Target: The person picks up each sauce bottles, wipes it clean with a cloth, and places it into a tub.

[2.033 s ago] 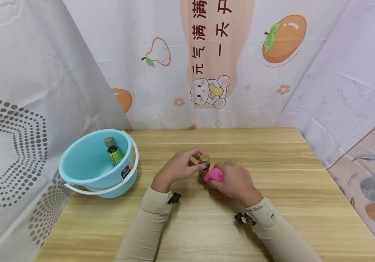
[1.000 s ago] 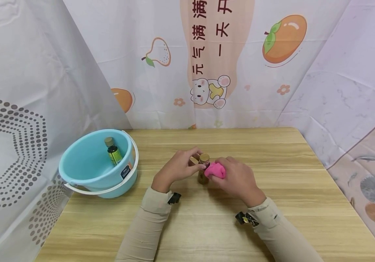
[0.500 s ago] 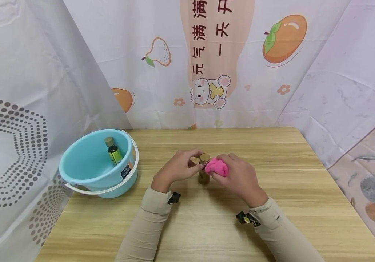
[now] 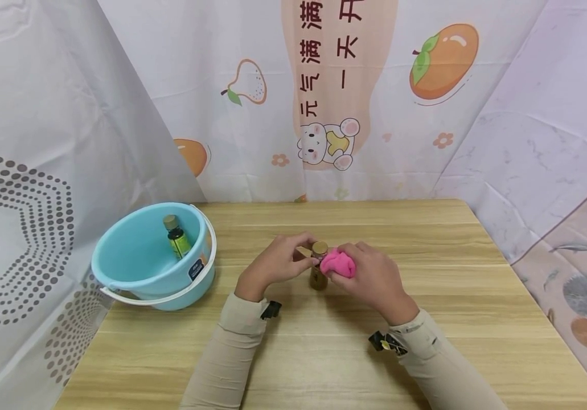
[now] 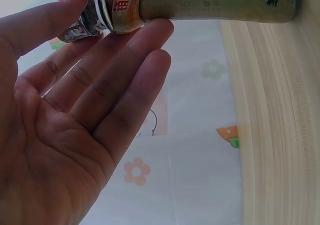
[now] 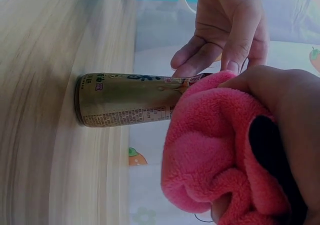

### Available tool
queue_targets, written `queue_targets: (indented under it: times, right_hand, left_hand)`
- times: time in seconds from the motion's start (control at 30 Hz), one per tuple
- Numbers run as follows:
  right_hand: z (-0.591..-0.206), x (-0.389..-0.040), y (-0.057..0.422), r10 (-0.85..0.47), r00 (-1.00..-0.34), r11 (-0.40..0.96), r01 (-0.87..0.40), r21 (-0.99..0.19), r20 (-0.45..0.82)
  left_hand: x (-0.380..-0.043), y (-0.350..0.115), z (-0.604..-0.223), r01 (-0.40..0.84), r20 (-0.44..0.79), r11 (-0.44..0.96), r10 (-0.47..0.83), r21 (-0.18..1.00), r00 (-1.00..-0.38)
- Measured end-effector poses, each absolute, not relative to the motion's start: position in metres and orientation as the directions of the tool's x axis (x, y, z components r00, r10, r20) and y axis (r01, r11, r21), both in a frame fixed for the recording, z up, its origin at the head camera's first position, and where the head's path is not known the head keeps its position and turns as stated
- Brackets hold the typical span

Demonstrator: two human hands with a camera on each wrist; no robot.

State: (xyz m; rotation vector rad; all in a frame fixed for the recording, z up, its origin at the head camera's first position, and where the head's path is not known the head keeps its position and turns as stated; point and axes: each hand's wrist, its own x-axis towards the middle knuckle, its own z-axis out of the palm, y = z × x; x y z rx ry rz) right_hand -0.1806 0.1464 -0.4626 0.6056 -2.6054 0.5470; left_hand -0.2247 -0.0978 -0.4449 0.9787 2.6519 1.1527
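A slim sesame oil bottle (image 4: 318, 281) with a gold cap stands upright on the table in the head view. My left hand (image 4: 279, 261) holds it by the neck, thumb on the near side and fingers behind. In the left wrist view the bottle (image 5: 220, 5) crosses the top, its body showing printed characters. A bunched pink cloth (image 4: 338, 263) is gripped in my right hand (image 4: 375, 279), against the right side of the bottle's upper part. The right wrist view shows the fluffy cloth (image 6: 210, 140) covering the neck, while the lower body stays in sight.
A light blue bucket (image 4: 139, 287) with a white handle stands at the table's left. Inside it leans a dark bottle (image 4: 177, 239) with a yellow-green label. A printed curtain (image 4: 252, 142) hangs behind the wooden table (image 4: 426, 228).
My right hand has shifted the pink cloth a little up and to the right along the bottle, so more of the lower body shows. The left hand has stayed at the neck.
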Motion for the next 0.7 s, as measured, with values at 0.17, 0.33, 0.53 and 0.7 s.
queue_targets:
  times: [0.17,0.33,0.53,0.7]
  right_hand:
    - [-0.468,-0.181,0.145,-0.337,-0.844,0.838,-0.471,-0.276,0.417]
    - [-0.473,-0.182,0.142,-0.344,-0.868,0.847,-0.452,-0.28,0.359]
    - [-0.476,-0.182,0.14,-0.337,-0.885,0.857,-0.43,-0.285,0.321]
    - [-0.479,-0.183,0.139,-0.34,-0.894,0.862,-0.42,-0.284,0.291]
  left_hand:
    - [-0.225,-0.097,-0.445,0.518,0.16,0.513,0.586,0.684,-0.794]
    - [-0.224,-0.097,-0.445,0.51,0.154,0.526,0.578,0.681,-0.801]
    - [-0.224,-0.097,-0.445,0.511,0.159,0.536,0.569,0.672,-0.807]
    - [-0.225,-0.098,-0.447,0.503,0.154,0.551,0.557,0.666,-0.816]
